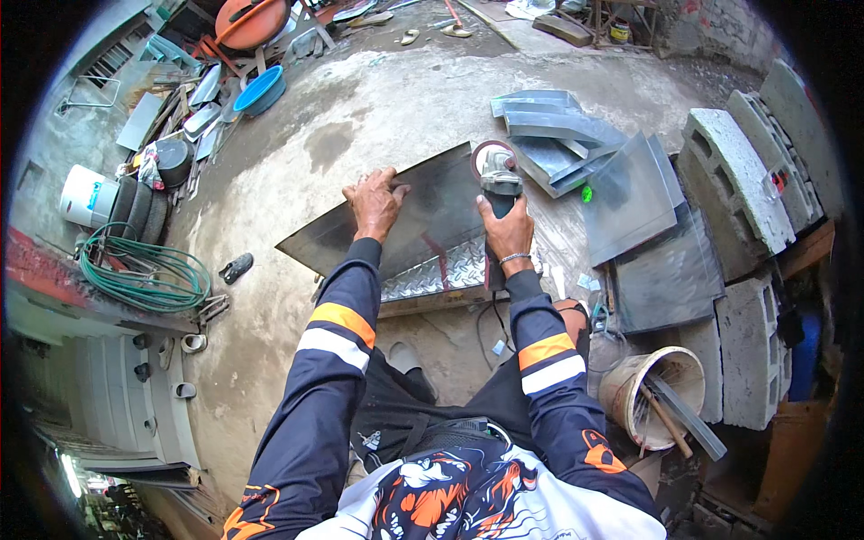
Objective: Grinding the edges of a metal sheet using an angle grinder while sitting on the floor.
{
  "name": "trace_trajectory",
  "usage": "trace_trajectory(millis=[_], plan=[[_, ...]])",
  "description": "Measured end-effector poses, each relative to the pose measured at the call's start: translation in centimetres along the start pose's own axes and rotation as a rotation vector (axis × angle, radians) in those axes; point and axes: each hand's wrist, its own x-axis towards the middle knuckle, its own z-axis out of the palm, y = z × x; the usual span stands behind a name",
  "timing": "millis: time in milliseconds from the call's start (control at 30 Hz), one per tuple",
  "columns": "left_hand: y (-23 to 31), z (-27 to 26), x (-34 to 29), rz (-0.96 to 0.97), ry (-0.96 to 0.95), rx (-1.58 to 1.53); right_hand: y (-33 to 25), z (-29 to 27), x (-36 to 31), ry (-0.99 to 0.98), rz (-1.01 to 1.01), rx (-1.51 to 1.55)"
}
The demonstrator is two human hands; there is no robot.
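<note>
One angle grinder (500, 180) is grasped by your right hand (510, 229) beside the right end of the metal sheet (432, 202) (long axis and disc (480, 160) pointing away); your left hand (374, 207) lies across the sheet's far edge, grip unclear.

The right hand (509, 232) hides much of the grinder (498, 173) at its grip, and whether the disc touches the metal sheet (337, 229) cannot be told. The left hand (376, 205) covers a stretch of the sheet's far edge. Beneath, the tread plate (414, 284) is partly covered (only some of its raised pattern shows). The orange pan (254, 25) and the shirt (423, 495) are cut off; clutter (112, 506) at lower left is too small to tell.
</note>
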Motion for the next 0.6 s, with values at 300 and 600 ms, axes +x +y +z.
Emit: trace_trajectory(millis=[300, 600], plan=[[-0.2, 0.2, 0.0, -0.006, 0.002, -0.005, -0.6, -0.2, -0.9, -0.004, 0.043, 0.026], [-0.4, 0.3, 0.1, 0.030, 0.089, -0.026, -0.1, 0.1, -2.6, -0.045, 0.103, 0.059]])
